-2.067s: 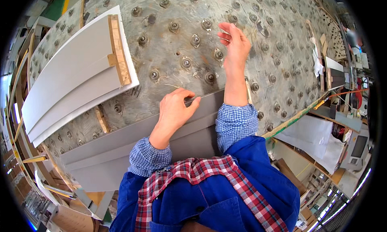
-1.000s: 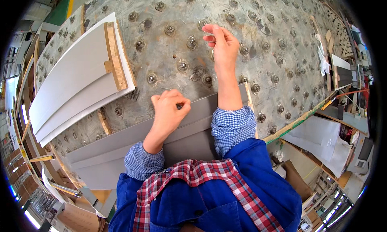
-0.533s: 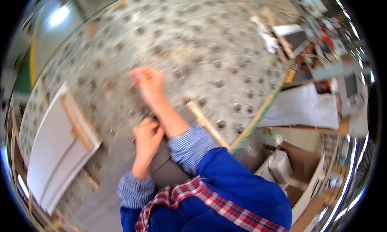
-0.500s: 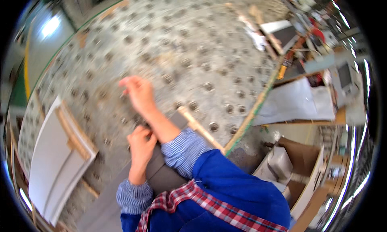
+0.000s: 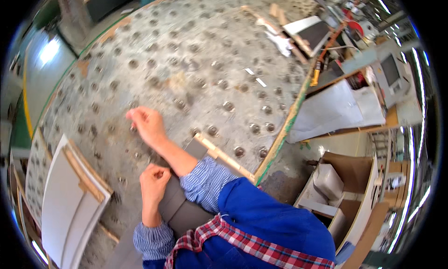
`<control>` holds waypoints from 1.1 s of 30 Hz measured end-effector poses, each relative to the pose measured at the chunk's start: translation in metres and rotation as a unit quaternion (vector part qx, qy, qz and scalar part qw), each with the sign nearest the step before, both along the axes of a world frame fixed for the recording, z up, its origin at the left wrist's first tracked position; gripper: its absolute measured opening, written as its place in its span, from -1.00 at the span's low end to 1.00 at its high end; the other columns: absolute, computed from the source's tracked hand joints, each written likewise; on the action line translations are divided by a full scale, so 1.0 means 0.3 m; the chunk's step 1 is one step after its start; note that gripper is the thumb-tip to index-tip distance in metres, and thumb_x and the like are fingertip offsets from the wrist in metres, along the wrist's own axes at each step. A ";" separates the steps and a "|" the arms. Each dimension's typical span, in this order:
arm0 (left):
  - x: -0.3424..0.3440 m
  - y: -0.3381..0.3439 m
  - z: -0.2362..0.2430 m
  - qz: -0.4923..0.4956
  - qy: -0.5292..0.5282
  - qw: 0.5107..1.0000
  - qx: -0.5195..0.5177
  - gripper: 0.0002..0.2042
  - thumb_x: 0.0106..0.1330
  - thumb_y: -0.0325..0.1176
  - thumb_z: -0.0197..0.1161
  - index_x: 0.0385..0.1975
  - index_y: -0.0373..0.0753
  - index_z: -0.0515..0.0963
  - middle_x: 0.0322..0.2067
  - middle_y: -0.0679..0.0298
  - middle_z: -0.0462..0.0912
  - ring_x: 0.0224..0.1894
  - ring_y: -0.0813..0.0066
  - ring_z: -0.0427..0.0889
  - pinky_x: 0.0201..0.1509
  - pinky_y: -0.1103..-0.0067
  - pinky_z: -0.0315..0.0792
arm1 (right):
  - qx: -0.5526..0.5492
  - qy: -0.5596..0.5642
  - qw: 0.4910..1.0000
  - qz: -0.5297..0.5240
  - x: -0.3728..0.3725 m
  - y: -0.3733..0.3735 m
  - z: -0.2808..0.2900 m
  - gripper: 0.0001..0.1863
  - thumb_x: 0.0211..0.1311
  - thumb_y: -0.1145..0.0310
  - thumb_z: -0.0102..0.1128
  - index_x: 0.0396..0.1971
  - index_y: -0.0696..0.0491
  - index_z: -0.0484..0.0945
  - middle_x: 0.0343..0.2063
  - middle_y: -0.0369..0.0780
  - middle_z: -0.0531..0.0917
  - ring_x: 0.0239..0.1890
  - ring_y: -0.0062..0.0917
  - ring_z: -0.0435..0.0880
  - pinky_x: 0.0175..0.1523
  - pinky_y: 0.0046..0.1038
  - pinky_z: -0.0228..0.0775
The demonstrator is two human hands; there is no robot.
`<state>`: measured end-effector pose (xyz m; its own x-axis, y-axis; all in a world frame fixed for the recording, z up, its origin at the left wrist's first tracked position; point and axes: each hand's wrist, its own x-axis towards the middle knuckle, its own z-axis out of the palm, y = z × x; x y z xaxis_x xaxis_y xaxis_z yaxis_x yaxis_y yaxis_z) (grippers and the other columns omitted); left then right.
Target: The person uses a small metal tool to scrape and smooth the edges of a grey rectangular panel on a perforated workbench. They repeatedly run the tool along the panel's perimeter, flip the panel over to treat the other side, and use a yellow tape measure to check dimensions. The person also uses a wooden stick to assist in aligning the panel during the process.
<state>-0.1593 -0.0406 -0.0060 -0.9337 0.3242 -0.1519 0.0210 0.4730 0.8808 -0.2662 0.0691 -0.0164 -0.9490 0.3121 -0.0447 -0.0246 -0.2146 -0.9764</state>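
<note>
My right hand is closed in a pinch over the worktable, reached out beyond my left. Anything between its fingertips is too small to make out. Lower down, my left hand is curled with the thumb against the fingers, and what they hold, if anything, is hidden. Under my forearms lies a dark grey board, its near part hidden by my sleeves. A pale wooden strip runs along the board's right edge. Two small white pieces rest on the table farther off.
A white curved panel with a wooden batten lies at the left. Beyond the table's right edge stand an open box with a pale container in it, white sheets and a scale. Wood pieces lie at the far right.
The view has shifted, and the far-right things now appear farther left. My two hands remain pinched in much the same places, slightly farther apart. The two white pieces now show clearly.
</note>
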 end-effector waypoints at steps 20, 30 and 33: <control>0.096 -0.316 0.022 0.047 0.111 0.992 -0.047 -0.88 0.17 -0.45 0.27 -0.33 -0.31 0.63 -0.40 0.23 0.61 -0.31 0.34 0.57 -0.19 0.54 0.39 | 0.031 -0.012 0.999 -0.010 0.008 0.022 0.045 -0.75 0.30 0.27 0.09 -0.34 0.11 0.66 -0.40 -0.30 0.71 -0.47 -0.69 0.62 -0.41 -0.65 0.30; 0.010 -0.107 -0.010 -0.320 0.409 0.847 -0.116 -0.69 -0.01 -0.45 0.14 -0.21 -0.38 0.55 -0.02 0.18 0.51 0.03 0.33 0.50 0.13 0.48 0.39 | 0.039 -0.014 0.999 -0.010 0.011 0.021 0.049 -0.75 0.30 0.27 0.08 -0.34 0.11 0.66 -0.39 -0.29 0.71 -0.47 -0.68 0.62 -0.37 -0.62 0.33; -0.008 -0.159 -0.006 -0.330 0.395 0.852 -0.093 -0.68 0.01 -0.44 0.14 -0.21 -0.41 0.55 -0.06 0.16 0.53 -0.02 0.30 0.54 0.05 0.48 0.47 | 0.036 -0.014 0.999 -0.013 0.009 0.024 0.044 -0.75 0.30 0.27 0.09 -0.34 0.11 0.66 -0.40 -0.29 0.71 -0.47 -0.68 0.62 -0.37 -0.61 0.33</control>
<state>-0.1617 -0.0882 -0.0078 -0.3919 0.8572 0.3342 0.8886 0.2585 0.3790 -0.2634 0.0764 -0.0031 -0.9394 0.3396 -0.0476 -0.0014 -0.1426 -0.9898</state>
